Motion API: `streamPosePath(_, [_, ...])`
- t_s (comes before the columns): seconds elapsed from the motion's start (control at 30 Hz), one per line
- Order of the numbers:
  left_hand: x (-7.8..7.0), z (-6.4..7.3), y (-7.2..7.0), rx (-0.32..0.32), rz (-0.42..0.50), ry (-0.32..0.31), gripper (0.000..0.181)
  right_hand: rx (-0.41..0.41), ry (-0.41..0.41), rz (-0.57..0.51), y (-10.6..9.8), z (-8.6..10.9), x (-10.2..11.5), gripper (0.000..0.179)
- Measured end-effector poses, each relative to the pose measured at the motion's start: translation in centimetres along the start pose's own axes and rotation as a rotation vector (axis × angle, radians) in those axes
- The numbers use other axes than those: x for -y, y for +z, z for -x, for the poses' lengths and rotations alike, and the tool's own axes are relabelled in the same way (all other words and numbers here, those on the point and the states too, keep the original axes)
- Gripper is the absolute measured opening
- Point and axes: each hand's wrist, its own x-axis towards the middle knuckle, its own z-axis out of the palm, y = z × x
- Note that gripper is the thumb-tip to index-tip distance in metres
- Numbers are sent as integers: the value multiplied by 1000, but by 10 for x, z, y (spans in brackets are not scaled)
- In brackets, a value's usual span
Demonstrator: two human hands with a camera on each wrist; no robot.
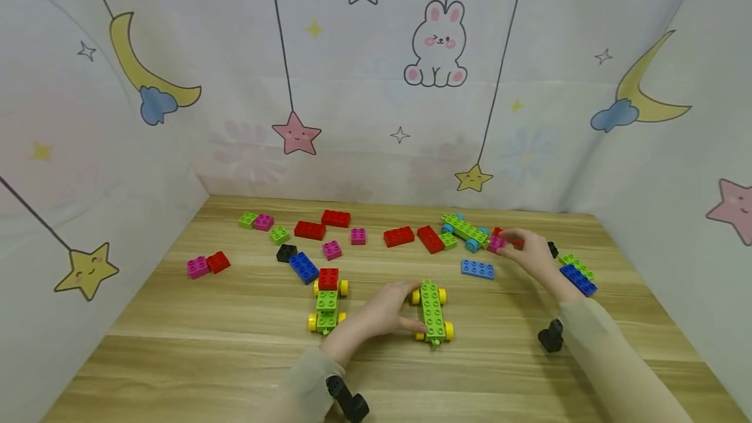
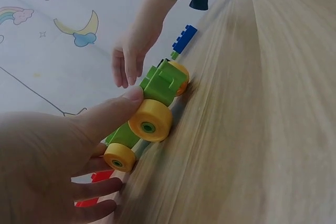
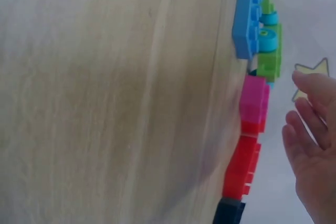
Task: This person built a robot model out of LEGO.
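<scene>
Thumb and fingers of my left hand [image 1: 384,311] grip a green toy car base [image 1: 431,312] with yellow wheels by its sides; in the left wrist view the thumb lies against it beside a yellow wheel [image 2: 150,120]. My right hand [image 1: 525,252] hovers above the bricks at the back right, with fingers loosely bent and nothing between them. Closest to it are a pink brick [image 3: 253,99] and a red brick [image 3: 240,167]. Left of the left hand stands a second green car [image 1: 327,322] with yellow wheels, a red brick [image 1: 328,278] on top.
A green car base with blue wheels [image 1: 464,230] stands at the back right, a light blue brick [image 1: 478,269] in front of it. Dark blue bricks lie at the right [image 1: 578,279] and left [image 1: 303,267]. Several red, pink and green bricks spread along the back.
</scene>
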Motion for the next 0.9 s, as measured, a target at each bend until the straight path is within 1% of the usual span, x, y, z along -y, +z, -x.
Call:
streamPosePath(0.13, [0,0,1,-1,-2,-2,83,9,23,20,2,-2,-5,39])
streamPosePath(0.27, [1,-1,2,-3,-4,0,84,25,51,32,2,-2,-4,38])
streamPosePath(0.47, [0,0,1,-4,-3,-7,84,36,80,30,4,-6,-7,39])
streamPosePath(0.57, [1,0,1,-4,-6,-7,84,40,85,23,7,-6,-10,38])
streamPosePath(0.7, [1,0,1,0,-10,-8,85,34,65,21,9,-6,-12,34])
streamPosePath(0.9, [-2,2,-2,-7,-19,15,83,22,53,32,12,-7,-13,28])
